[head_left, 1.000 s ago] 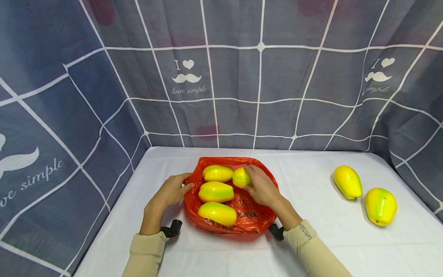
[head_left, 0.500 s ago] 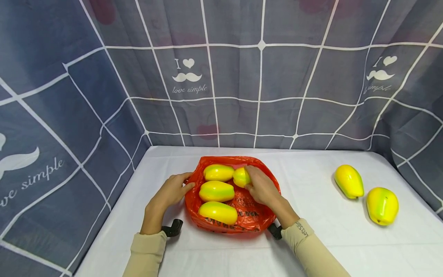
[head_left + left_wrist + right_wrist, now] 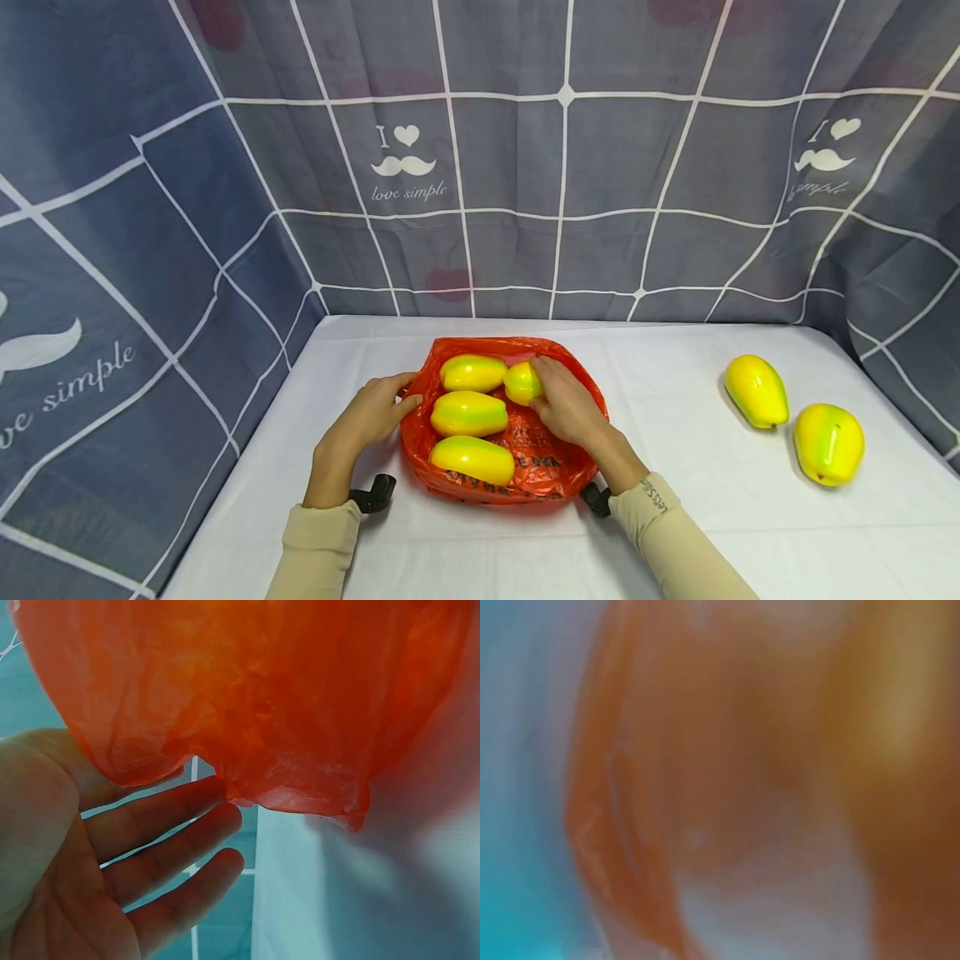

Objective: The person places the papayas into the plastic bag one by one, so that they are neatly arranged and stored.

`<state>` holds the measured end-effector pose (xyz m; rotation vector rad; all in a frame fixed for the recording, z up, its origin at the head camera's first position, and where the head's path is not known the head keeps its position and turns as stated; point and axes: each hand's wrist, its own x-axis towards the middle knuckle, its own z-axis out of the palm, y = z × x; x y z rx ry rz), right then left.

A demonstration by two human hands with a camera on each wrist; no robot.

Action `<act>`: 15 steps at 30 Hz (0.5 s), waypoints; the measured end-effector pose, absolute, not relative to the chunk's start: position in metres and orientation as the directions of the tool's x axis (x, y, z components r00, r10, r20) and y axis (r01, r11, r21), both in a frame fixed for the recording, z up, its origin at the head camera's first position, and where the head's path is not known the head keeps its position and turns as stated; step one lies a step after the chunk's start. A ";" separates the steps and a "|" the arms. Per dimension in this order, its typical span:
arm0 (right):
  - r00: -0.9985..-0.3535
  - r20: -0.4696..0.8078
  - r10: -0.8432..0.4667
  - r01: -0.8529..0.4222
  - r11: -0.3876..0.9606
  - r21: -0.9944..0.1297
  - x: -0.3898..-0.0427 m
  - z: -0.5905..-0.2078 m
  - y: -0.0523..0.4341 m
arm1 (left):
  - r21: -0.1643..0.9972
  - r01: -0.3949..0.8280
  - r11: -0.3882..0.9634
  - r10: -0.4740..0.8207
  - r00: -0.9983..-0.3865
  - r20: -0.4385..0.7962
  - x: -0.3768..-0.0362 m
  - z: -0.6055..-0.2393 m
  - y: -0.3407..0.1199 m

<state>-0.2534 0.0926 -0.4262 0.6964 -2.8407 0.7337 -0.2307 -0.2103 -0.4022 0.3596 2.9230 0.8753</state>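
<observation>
Neither hand visibly shifts: mid-frame, left hand [image 3: 377, 412] touches red bag [image 3: 546, 477], fingers apart; right hand [image 3: 567, 406] clamps its fingers on yellow fruit [image 3: 519, 383].

Back curtain [image 3: 495, 167]: white "I", heart and moustache signs, "love simple"; repeated at right, partly lost in folds. Left curtain [image 3: 120, 283]: moustache, "…ve simple", cut off. Right sleeve [image 3: 675, 533]: "LetsSli…", end unclear. Red bag [image 3: 517, 494]: black lettering, illegible.

2 beige sleeves [image 3: 318, 542], lettering [image 3: 654, 495] partly unclear
</observation>
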 end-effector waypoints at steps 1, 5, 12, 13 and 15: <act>-0.881 0.245 -0.406 -0.474 0.769 -0.429 -0.253 -0.426 0.093 | 0.549 0.204 0.810 0.243 -0.970 0.001 -0.231 -0.402 -0.210; -0.859 0.307 -0.410 -0.510 0.744 -0.433 -0.251 -0.425 0.093 | 0.548 0.208 0.810 0.247 -0.969 0.003 -0.231 -0.402 -0.211; -0.849 0.331 -0.412 -0.520 0.765 -0.381 -0.248 -0.422 0.091 | 0.547 0.203 0.812 0.246 -0.969 -0.006 -0.231 -0.401 -0.211; -0.849 0.334 -0.409 -0.518 0.769 -0.375 -0.248 -0.423 0.091 | 0.548 0.197 0.813 0.243 -0.970 -0.011 -0.231 -0.401 -0.210; -0.850 0.341 -0.402 -0.514 0.777 -0.364 -0.249 -0.423 0.091 | 0.546 0.200 0.814 0.245 -0.969 -0.011 -0.230 -0.402 -0.210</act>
